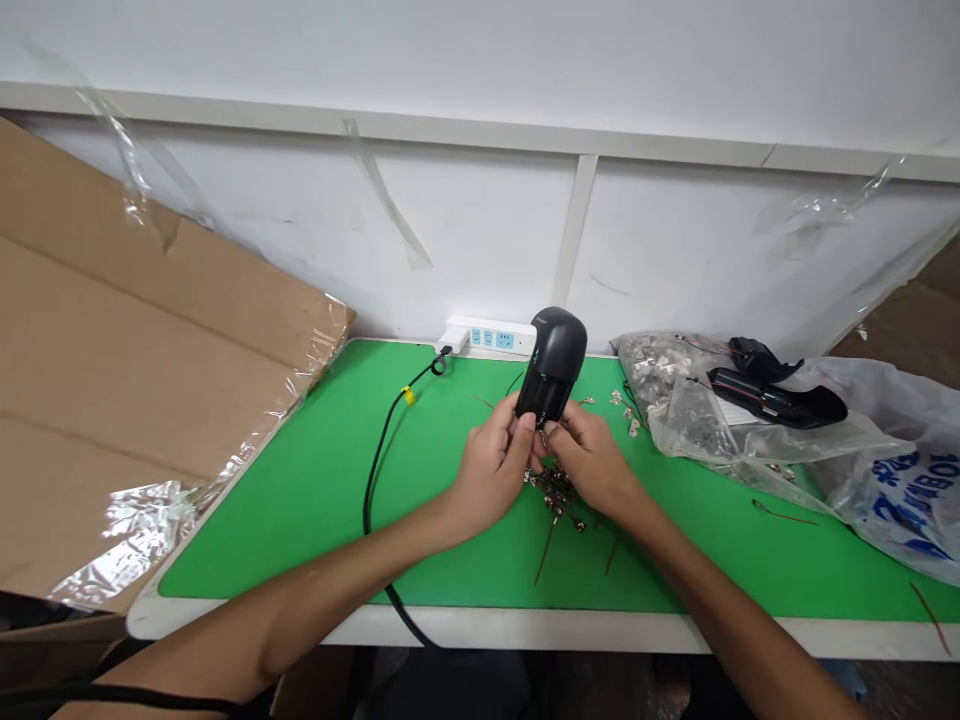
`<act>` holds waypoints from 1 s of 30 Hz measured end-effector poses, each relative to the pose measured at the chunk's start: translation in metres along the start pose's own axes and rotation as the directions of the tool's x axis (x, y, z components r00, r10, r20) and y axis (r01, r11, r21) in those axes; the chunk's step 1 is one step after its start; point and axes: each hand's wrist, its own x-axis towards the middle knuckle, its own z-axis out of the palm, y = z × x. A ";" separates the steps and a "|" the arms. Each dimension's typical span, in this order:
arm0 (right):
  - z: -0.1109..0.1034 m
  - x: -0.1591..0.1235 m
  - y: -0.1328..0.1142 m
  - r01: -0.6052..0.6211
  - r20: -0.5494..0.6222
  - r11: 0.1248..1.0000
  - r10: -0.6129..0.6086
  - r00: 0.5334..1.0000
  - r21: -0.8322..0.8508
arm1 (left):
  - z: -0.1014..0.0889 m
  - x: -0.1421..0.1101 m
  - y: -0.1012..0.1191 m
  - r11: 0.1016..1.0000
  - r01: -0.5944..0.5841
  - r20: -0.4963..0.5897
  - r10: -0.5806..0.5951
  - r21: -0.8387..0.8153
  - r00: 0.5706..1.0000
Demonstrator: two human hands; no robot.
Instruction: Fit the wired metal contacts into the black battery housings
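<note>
Presently the left hand (491,478) and right hand (592,462) are together, fingers of both closed on the lower end of a black plastic casing (553,362). The casing stands upright in the air, domed end up, above the middle of the counter. Judged by eye: light, probably hollow, and stiff. The smooth shell may prove slippery, and its thin lower edge may be fragile. The fuller body looks like the safer place to take hold, rather than the narrow end.

Directly under the hands lies a tangled pile of small metal terminals (553,488) with thin brown wires (546,552) sticking out across the green mat (315,500). A few more terminals (622,405) are scattered just beyond the right hand. To the left, a black cable (367,500) with a yellow tag (408,396) curves over the mat and off the near counter edge (525,630).

Farther right sits a clear plastic bag of metal parts (667,385), with black casing pieces (776,400) on top and a white printed bag (896,510) beside it. At the far edge, a white power strip (491,338) lies against the wall (480,230). A plastic-wrapped cardboard sheet (127,350) leans at left.
</note>
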 end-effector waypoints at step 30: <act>-0.007 0.004 0.020 0.082 -0.043 0.997 -0.082 0.996 -0.002 | -0.011 0.017 -0.006 0.990 0.073 0.020 -0.076 0.118 0.997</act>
